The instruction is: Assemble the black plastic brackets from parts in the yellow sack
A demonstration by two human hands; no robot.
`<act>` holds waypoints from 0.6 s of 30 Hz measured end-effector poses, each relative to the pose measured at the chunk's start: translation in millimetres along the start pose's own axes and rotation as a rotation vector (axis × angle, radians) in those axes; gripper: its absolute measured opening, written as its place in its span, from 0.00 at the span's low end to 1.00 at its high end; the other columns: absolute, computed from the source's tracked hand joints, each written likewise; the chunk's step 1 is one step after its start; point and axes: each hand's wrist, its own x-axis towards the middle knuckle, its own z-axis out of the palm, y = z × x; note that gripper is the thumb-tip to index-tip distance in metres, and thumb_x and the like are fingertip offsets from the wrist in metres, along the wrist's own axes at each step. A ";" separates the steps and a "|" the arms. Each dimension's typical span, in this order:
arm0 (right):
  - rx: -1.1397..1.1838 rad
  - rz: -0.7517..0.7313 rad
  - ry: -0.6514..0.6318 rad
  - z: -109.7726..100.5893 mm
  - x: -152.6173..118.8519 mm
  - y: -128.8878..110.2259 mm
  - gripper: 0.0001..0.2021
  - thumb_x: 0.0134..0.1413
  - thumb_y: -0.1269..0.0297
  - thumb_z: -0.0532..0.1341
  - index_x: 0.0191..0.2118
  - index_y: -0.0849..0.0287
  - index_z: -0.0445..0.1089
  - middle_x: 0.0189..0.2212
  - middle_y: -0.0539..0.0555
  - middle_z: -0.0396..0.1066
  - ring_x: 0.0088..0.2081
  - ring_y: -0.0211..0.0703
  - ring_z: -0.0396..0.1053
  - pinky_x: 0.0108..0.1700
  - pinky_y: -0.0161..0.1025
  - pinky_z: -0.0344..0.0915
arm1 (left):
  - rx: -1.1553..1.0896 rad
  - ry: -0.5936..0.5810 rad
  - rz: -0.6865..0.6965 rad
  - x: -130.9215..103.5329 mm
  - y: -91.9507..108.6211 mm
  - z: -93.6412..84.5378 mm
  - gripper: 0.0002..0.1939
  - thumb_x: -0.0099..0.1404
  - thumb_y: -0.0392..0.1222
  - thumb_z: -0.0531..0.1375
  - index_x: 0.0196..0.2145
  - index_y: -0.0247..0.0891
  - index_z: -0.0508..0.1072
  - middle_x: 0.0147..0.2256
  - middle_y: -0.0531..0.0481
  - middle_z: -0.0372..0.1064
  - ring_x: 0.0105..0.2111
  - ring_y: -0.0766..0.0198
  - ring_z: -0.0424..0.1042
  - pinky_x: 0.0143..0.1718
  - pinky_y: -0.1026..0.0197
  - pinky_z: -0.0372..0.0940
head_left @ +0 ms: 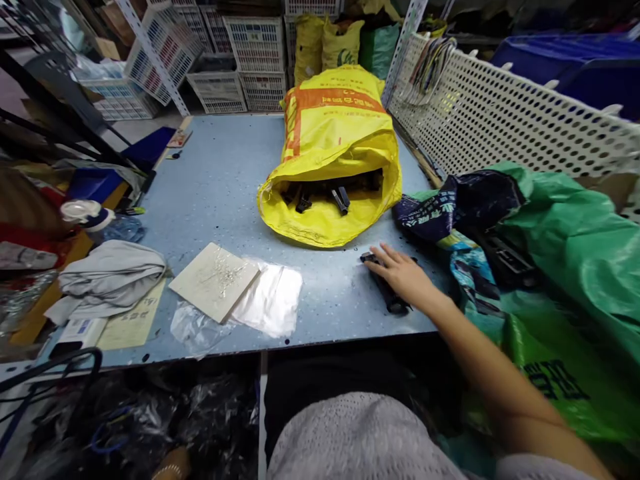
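My right hand is on the right of the table, its fingers over a dark, elongated black plastic part near the front edge. The hand covers the middle of the part. At the bottom left, only a small bit of my left hand shows, by a beaded bracelet; its fingers are hidden in shadow among black plastic wrapping. Beyond my right hand, a yellow woven sack lies with its mouth facing me and several black parts inside.
A green sack at the right holds another black part. Left on the blue table are a pale square pad with tiny pieces, clear plastic bags and a grey cloth. A white perforated panel borders the right.
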 end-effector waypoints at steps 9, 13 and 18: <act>-0.119 -0.362 -0.066 34.1 52.4 -9.1 0.20 0.64 0.75 0.50 0.60 0.64 0.63 0.55 0.66 0.69 0.58 0.55 0.64 0.56 0.51 0.64 | -0.657 0.709 0.773 -34.1 201.9 -111.4 0.17 0.68 0.49 0.53 0.43 0.39 0.77 0.44 0.41 0.74 0.41 0.56 0.74 0.47 0.55 0.67; 0.125 -0.053 -0.082 38.0 52.9 -31.7 0.18 0.62 0.69 0.54 0.56 0.65 0.66 0.46 0.66 0.74 0.49 0.57 0.71 0.50 0.51 0.67 | -0.827 0.833 0.780 1.1 254.3 -123.4 0.06 0.60 0.41 0.61 0.32 0.37 0.77 0.40 0.43 0.71 0.38 0.58 0.71 0.45 0.55 0.66; 1.357 0.317 -0.178 47.8 57.4 -82.0 0.18 0.63 0.54 0.55 0.53 0.57 0.68 0.44 0.58 0.75 0.41 0.49 0.76 0.41 0.43 0.71 | -1.145 0.596 0.727 27.6 229.8 -133.1 0.11 0.56 0.47 0.65 0.26 0.36 0.73 0.24 0.53 0.66 0.24 0.66 0.65 0.28 0.63 0.63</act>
